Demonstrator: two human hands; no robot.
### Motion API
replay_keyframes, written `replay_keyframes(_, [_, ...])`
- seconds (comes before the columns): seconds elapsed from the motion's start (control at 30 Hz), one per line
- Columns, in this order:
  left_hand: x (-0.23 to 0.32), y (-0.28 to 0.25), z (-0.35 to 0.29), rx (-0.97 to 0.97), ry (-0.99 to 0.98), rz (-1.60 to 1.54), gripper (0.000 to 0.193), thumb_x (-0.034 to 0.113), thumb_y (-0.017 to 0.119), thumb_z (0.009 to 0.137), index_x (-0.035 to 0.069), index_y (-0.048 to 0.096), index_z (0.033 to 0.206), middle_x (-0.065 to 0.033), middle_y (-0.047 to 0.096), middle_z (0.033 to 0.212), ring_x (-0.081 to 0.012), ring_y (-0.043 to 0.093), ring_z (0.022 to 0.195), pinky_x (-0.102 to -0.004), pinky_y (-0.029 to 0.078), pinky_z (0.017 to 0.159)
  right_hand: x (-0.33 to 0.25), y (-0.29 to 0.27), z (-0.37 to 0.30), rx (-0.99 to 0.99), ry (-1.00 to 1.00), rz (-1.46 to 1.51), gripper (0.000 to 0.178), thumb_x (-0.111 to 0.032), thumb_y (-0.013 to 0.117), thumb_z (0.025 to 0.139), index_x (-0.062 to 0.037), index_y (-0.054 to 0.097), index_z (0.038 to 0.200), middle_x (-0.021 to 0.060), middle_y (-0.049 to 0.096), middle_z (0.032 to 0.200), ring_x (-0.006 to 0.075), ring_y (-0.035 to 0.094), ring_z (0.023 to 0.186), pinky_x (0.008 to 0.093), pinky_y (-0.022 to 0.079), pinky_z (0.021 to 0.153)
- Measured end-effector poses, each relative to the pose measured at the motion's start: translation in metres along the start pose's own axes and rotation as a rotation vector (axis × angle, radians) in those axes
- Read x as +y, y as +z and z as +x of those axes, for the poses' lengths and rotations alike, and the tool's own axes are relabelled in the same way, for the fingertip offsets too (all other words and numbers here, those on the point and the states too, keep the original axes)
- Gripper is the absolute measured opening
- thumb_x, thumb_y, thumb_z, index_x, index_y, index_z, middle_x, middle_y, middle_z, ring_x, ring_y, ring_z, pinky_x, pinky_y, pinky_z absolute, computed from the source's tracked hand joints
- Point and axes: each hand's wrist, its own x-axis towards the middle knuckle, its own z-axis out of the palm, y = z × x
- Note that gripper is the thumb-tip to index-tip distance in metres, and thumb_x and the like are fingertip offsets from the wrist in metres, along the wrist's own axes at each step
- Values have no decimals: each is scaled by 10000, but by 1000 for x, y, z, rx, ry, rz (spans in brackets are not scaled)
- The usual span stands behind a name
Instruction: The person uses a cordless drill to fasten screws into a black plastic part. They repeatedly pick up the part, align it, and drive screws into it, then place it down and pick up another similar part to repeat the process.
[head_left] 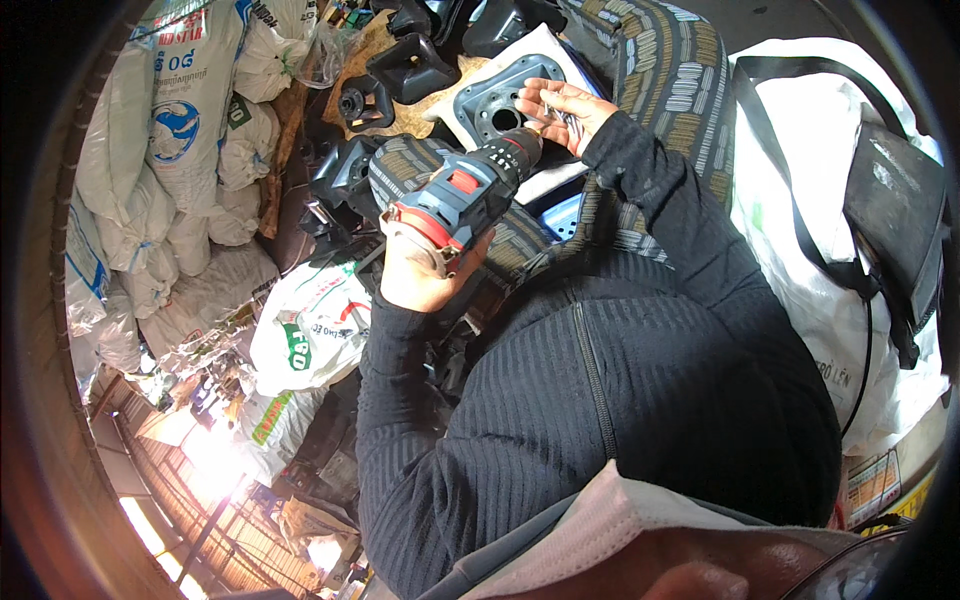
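L grip (424,268) holds drill (462,198), R grip (580,108) metal pcs (569,124).

The head-worn fisheye camera looks steeply down from above and behind the drill (465,195), with a pale mask (620,520) and the black ribbed top (620,390) very near it, below the drill. It faces the drill from about arm's reach, and its wide, edge-bending view stretches to stacked sacks (175,130) left of the drill and a white bag (822,180) right of it.
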Motion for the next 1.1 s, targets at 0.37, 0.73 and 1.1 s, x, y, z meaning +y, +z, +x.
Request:
replay_keyframes(0.37, [-6, 0, 13, 36, 70, 103, 176, 43, 706, 793, 2, 615, 938, -28, 621, 687, -96, 546, 494, -247, 425, 443, 3, 2, 2, 170, -4, 124, 240, -87, 522, 941, -4, 533, 1166, 110, 618, 1129, 223, 615, 1071, 316, 607, 759])
replay_keyframes(0.73, [4, 4, 16, 32, 73, 109, 173, 44, 703, 781, 12, 621, 930, -50, 640, 755, -154, 600, 598, -287, 474, 548, 11, 5, 1, 144, -37, 138, 240, -102, 558, 926, -13, 545, 1148, 110, 630, 1106, 206, 618, 1063, 293, 604, 752])
replay_keyframes(1.1, [-1, 10, 22, -49, 196, 510, 734, 193, 781, 660, 62, 460, 1307, -106, 640, 1120, -219, 671, 932, -302, 542, 814, 12, 7, -1, 217, -26, 105, 258, -157, 564, 933, -16, 547, 1149, 101, 635, 1081, 180, 628, 1029, 268, 591, 740])
